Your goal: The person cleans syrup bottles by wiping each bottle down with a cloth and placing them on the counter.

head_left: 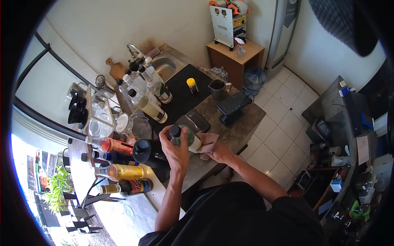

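Observation:
My left hand (177, 151) is wrapped round a bottle (193, 143) with a black cap, a dark green upper part and a pale lower part. The bottle is tilted, its cap toward the left. At the bottle's lower end, my right hand (220, 153) grips a pinkish cloth (208, 141) that touches it. Just beyond the bottle lies a dark flat device like a small scale (194, 121). A black round-topped container (144, 152) stands left of my left hand.
Several capped bottles (144, 102) stand on a black mat near the sink (166, 67). Syrup-like bottles (127, 172) line the left edge. A yellow-lidded jar (191, 85), a metal pitcher (218, 89) and a black device (234, 105) occupy the counter's far side.

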Available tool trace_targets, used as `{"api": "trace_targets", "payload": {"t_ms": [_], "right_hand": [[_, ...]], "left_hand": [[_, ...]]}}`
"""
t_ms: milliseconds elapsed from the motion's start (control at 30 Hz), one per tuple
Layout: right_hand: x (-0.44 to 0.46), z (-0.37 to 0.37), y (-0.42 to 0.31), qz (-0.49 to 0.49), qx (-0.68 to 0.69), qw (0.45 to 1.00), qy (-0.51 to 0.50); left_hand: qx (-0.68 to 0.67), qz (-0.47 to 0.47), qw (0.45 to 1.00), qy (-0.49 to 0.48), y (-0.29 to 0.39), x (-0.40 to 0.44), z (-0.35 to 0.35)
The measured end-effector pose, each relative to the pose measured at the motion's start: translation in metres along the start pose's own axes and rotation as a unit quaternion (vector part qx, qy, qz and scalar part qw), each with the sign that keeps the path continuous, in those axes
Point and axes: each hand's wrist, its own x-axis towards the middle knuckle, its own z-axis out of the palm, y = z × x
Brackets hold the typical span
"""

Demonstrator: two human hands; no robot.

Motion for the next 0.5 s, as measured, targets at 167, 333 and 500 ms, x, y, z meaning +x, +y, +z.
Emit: {"api": "trace_targets", "payload": {"t_ms": [167, 333, 500], "right_hand": [[-0.038, 0.038, -0.020, 0.406, -0.054, 0.910, 0.059], [-0.048, 0.029, -0.047, 0.317, 0.149, 0.931, 0.104], [0.000, -0.015, -0.102, 0.294, 0.199, 0.913, 0.199]], "left_hand": [[-0.056, 0.004, 0.997, 0.051, -0.004, 0.001, 0.001], [-0.104, 0.018, 0.994, -0.040, -0.021, -0.006, -0.009], [-0.147, 0.070, 0.985, -0.059, -0.028, -0.021, -0.008]]}}
